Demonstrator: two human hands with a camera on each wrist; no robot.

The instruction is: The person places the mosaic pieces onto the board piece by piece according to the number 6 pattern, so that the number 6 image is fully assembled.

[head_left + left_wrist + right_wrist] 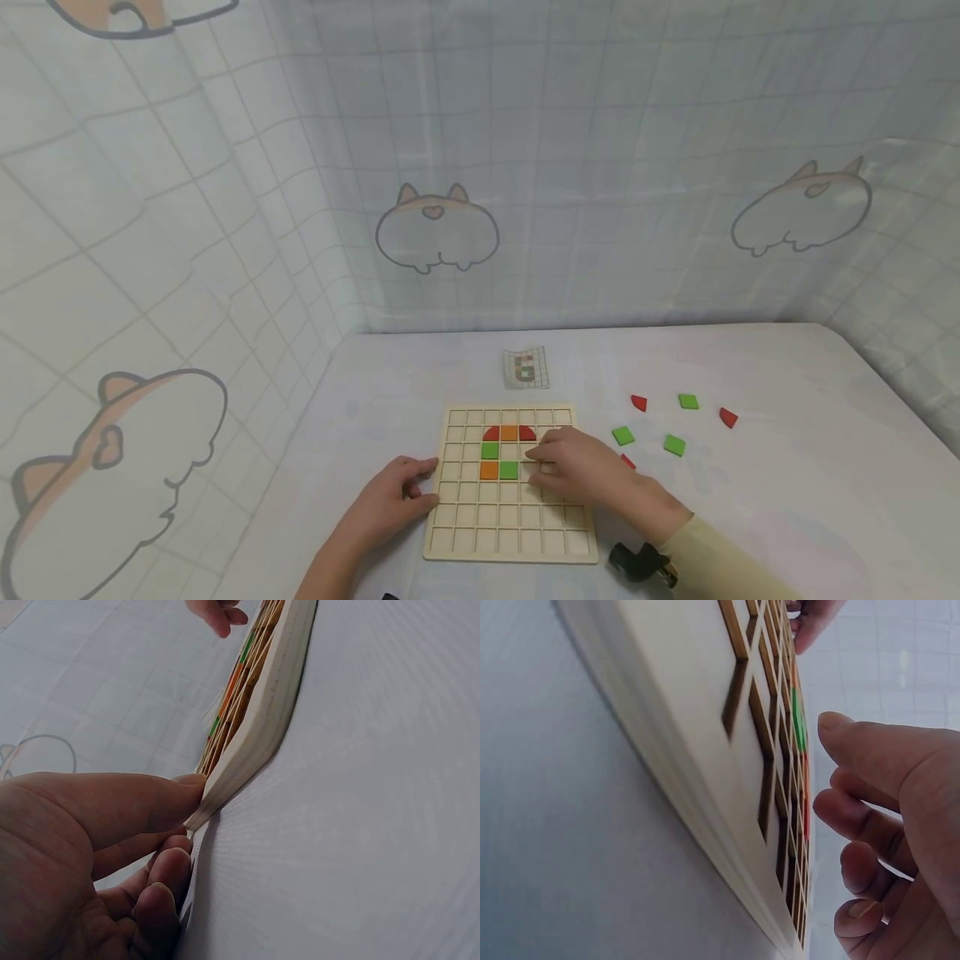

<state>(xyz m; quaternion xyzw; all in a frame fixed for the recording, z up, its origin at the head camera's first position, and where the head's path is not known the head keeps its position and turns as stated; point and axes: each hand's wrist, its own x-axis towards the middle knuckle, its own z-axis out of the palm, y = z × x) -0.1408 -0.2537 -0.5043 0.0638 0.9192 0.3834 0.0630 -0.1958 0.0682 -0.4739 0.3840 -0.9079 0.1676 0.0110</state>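
A square wooden grid board [465, 542] lies on the table. Set in its upper middle cells are red quarter-round pieces [527, 433], orange squares [509, 432] and green squares [490, 451]. At the board's left edge is my left hand [390, 504], its thumb and forefinger touching the rim; in the left wrist view the other fingers bend loosely beside it. Over the right part of the board my right hand [581, 468] hovers beside the coloured pieces. The right wrist view shows its thumb and fingers [855, 806] apart, with nothing between them.
To the right of the board lie loose green squares [674, 445] and red pieces [727, 417]. Behind the board sits a small paper card [527, 368] with a printed grid pattern. A black device [641, 563] is at the right wrist. Patterned curtains [585, 233] stand behind and beside the table.
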